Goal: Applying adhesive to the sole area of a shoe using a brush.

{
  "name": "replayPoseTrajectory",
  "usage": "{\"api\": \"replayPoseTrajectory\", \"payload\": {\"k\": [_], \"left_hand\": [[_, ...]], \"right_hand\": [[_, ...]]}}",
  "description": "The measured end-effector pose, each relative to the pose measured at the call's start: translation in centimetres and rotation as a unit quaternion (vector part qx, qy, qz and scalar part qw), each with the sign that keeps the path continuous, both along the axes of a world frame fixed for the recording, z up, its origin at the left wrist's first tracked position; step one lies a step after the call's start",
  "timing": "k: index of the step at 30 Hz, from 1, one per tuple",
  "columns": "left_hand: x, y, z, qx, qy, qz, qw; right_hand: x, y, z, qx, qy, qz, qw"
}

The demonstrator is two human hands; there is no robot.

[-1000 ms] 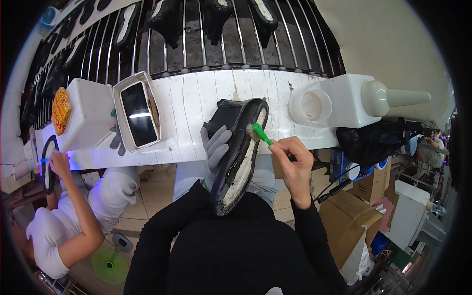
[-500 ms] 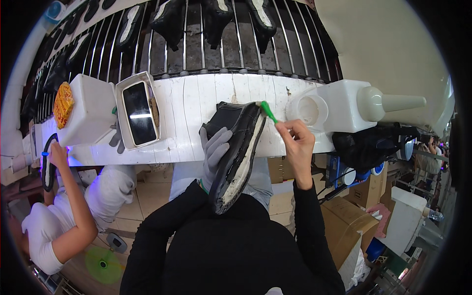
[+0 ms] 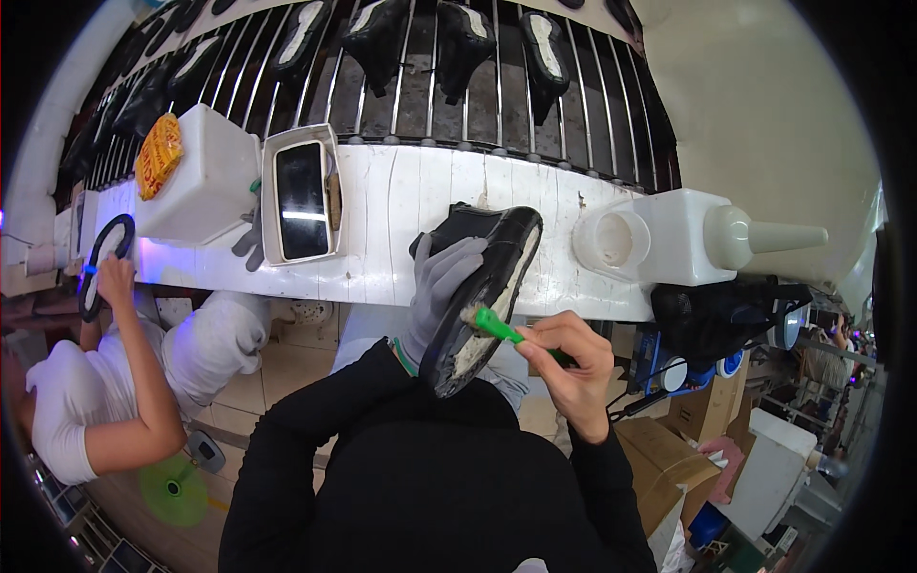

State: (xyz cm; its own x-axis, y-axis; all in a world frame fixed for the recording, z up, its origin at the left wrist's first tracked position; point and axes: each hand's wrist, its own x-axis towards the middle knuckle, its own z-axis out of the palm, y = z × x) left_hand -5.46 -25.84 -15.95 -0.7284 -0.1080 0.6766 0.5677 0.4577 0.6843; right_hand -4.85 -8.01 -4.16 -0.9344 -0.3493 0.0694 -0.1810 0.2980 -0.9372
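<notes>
A black shoe upper (image 3: 519, 241) is tilted at the table's near edge, its pale unsoled underside turned to the right. My left hand (image 3: 441, 286), in a grey glove with a green cuff, is closed around its side. Bare, my right hand (image 3: 570, 361) pinches a small green-handled brush (image 3: 499, 327). The brush's bristles touch the shoe's underside about midway along it. To the right stands a clear plastic cup (image 3: 611, 241), with some pale stuff at its bottom, beside a white plastic bottle (image 3: 683, 237) lying on its side with a long nozzle.
Beyond the white table (image 3: 382, 205) runs a roller conveyor (image 3: 420, 105) carrying several black shoes. At left stand a white box (image 3: 210, 181) with a yellow packet (image 3: 159, 156) and a tray holding a phone (image 3: 303, 205). A co-worker (image 3: 134, 382) holds a black sole. Cardboard boxes (image 3: 659, 463) are at lower right.
The brush in my right hand has moved from the shoe's far tip down toward me, to the middle of the underside. The whole view has shifted slightly; the conveyor's shoes appear further right.
</notes>
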Motion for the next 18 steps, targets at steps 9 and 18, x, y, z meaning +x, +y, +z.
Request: {"api": "replayPoseTrajectory", "payload": {"k": [9,18], "left_hand": [[-1.4,-0.9,2.8,-0.115,-0.016,0.003,0.993],[-2.5,-3.4,9.5,-0.229,-0.166,-0.164,0.945]], "right_hand": [[0.7,-0.3,2.2,0.016,0.09,0.058,0.994],[-0.9,-0.1,4.5,0.046,0.164,0.032,0.985]]}}
